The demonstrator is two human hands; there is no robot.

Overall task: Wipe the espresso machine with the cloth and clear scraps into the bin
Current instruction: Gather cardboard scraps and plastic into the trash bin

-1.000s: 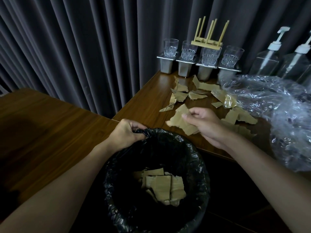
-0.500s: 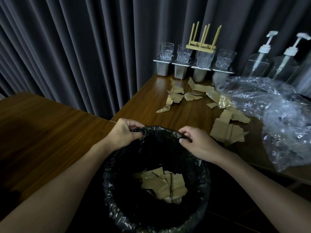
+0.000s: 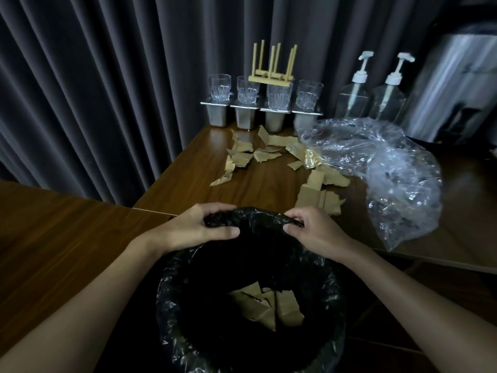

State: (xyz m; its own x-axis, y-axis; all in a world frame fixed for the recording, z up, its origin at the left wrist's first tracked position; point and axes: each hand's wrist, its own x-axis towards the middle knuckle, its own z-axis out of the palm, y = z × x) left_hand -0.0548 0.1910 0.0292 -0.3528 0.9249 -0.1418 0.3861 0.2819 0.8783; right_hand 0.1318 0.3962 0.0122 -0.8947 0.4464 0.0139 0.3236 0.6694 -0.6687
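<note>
L grip (image 3: 199, 227) & R grip (image 3: 309, 230) each pinched shut on bin liner (image 3: 254, 219) rim, 12 o'clock side. Scraps (image 3: 266, 305) lay inside; more scraps (image 3: 242, 157) on counter (image 3: 188, 181).

scraps (image 3: 271, 157) on table (image 3: 188, 184), bin (image 3: 172, 305) in front

No readable text, label, brand, number or sign shows on anything in view.

Both hands (image 3: 199, 228) (image 3: 313, 232) pinching bin liner (image 3: 255, 216); cardboard scraps (image 3: 265, 305) inside
</note>
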